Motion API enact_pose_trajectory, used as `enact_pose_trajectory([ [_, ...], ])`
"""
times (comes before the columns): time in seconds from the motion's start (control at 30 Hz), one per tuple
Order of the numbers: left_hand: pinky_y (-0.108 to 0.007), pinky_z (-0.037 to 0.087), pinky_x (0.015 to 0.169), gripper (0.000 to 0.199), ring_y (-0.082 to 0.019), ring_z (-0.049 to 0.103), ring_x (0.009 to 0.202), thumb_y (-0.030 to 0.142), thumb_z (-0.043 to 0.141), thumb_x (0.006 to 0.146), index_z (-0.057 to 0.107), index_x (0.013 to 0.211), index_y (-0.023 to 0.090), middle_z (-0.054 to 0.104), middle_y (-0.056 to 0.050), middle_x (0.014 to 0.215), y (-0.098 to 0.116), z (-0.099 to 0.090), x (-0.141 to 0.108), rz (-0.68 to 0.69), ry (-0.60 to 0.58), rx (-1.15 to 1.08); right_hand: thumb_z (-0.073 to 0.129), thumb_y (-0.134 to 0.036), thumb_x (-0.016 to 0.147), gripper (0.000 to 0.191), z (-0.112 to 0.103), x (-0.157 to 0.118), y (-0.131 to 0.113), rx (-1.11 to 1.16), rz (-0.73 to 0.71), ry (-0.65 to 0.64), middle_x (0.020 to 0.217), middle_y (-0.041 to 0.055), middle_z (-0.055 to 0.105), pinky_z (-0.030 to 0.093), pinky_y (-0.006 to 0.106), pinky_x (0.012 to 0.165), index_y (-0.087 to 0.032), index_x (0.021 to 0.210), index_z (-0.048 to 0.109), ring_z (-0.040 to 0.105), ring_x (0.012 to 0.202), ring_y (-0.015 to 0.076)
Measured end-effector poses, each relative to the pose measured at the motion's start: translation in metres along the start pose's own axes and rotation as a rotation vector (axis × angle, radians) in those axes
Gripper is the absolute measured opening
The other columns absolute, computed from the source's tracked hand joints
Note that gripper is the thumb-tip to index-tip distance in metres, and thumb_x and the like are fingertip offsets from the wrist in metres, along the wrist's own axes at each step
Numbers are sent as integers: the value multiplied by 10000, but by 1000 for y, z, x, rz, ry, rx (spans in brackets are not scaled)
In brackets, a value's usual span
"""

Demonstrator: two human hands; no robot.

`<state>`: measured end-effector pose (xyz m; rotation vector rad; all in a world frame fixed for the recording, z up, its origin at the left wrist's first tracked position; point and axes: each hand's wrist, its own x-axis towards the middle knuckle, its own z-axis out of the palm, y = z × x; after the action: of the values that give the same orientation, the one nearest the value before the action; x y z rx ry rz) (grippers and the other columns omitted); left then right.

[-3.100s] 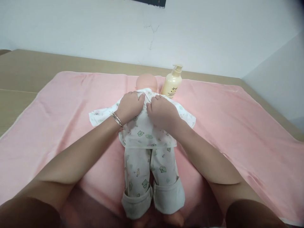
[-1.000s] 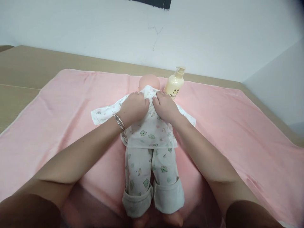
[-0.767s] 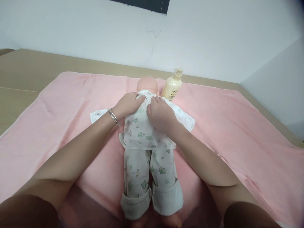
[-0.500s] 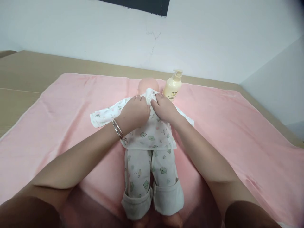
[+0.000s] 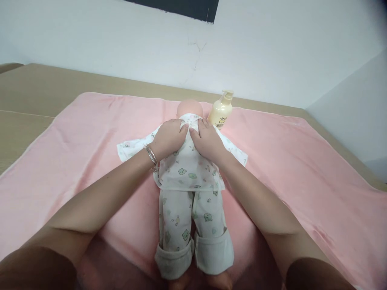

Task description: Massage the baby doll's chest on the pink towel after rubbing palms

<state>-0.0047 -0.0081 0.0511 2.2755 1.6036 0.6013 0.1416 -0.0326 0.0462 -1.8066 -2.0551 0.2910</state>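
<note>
A doll lies on its back, its round head (image 5: 190,108) away from me. It wears a white baby shirt (image 5: 193,171) printed with green animals, and matching trousers (image 5: 178,215) with turned-up cuffs. On the shirt's upper chest, just below the collar, my left hand (image 5: 169,137) rests palm down, a silver bangle at its wrist. Opposite it, my right hand (image 5: 209,140) lies on the other side of the chest. Both thumbs point inward, close together and apart from the fingers. Some fingertips are hard to make out. The shirt's sleeves spread out to both sides.
A cream pump bottle (image 5: 222,110) stands just right of the doll's head. Under everything lies a pink blanket (image 5: 287,161) with creases, spread over a wooden table (image 5: 39,88). A white wall (image 5: 121,44) rises behind the table.
My fingers have let go of the bunched collar cloth and now lie flatter on the chest. The collar is smoother and lower, and my left hand has turned slightly, showing its thumb.
</note>
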Motion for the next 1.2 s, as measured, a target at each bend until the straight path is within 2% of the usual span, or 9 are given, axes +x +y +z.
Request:
enact_pose_trajectory([
  [0.1, -435, 480, 1029, 436, -285, 636, 1122, 328, 297, 962, 655, 1079, 110, 696, -172, 1184, 1, 4, 0, 42, 56, -68, 325, -343, 1031, 560, -2, -1, -1, 47, -58, 46, 1587, 233, 373, 253, 523, 1258, -9, 1471, 416, 265, 1533, 332],
  [0.27, -390, 495, 1033, 432, -249, 641, 1143, 369, 335, 968, 674, 1126, 152, 705, -122, 1237, -5, 3, 3, 4, 149, -231, 331, -249, 999, 558, -2, -11, -10, 63, -83, 250, 1659, 168, 246, 201, 514, 1282, -79, 1530, 335, 145, 1574, 270],
  [0.4, -355, 445, 1148, 442, -218, 589, 1292, 356, 380, 958, 649, 1250, 162, 654, -83, 1373, -6, -13, 4, -50, 217, -305, 363, -240, 991, 489, 4, -11, -11, 11, -149, 126, 1584, 218, 384, 244, 596, 1245, -49, 1424, 487, 253, 1533, 360],
  [0.47, -346, 426, 1178, 445, -205, 572, 1321, 335, 390, 950, 644, 1273, 165, 642, -67, 1395, -5, -21, 5, -57, 235, -309, 387, -256, 988, 482, 5, -9, -10, 38, -166, 87, 1581, 219, 390, 252, 593, 1242, -50, 1404, 514, 263, 1527, 375],
  [0.6, -346, 424, 1193, 434, -199, 571, 1329, 321, 418, 935, 660, 1263, 171, 645, -55, 1395, -3, -29, 4, -72, 235, -323, 405, -257, 967, 483, 3, -9, -8, 107, -181, 192, 1639, 142, 316, 234, 581, 1251, -143, 1428, 492, 165, 1567, 318],
  [0.77, -351, 427, 1202, 438, -202, 566, 1349, 311, 444, 926, 653, 1280, 160, 635, -66, 1413, -2, -30, 2, -100, 220, -336, 396, -290, 965, 516, 3, -9, -8, 79, -170, 72, 1595, 200, 377, 240, 610, 1240, -95, 1434, 486, 278, 1527, 346],
  [0.93, -344, 435, 1199, 441, -198, 579, 1334, 298, 450, 919, 655, 1285, 164, 641, -57, 1406, 1, -31, 0, -88, 223, -335, 399, -267, 949, 586, 1, -9, -7, 134, -124, 214, 1646, 181, 282, 265, 573, 1244, -101, 1510, 382, 230, 1549, 314],
  [1.1, -358, 438, 1198, 448, -207, 595, 1307, 311, 460, 914, 654, 1287, 155, 651, -70, 1389, 1, -29, 1, -78, 215, -337, 383, -277, 983, 520, 0, -11, -12, 27, -158, 89, 1584, 227, 380, 260, 609, 1230, -57, 1446, 466, 301, 1511, 364],
  [1.2, -372, 436, 1199, 438, -213, 584, 1319, 306, 464, 904, 664, 1268, 168, 646, -65, 1397, 1, -29, 0, -78, 225, -344, 391, -270, 982, 528, -2, -13, -14, 41, -170, 155, 1604, 236, 339, 306, 553, 1224, -41, 1453, 453, 291, 1518, 341],
])
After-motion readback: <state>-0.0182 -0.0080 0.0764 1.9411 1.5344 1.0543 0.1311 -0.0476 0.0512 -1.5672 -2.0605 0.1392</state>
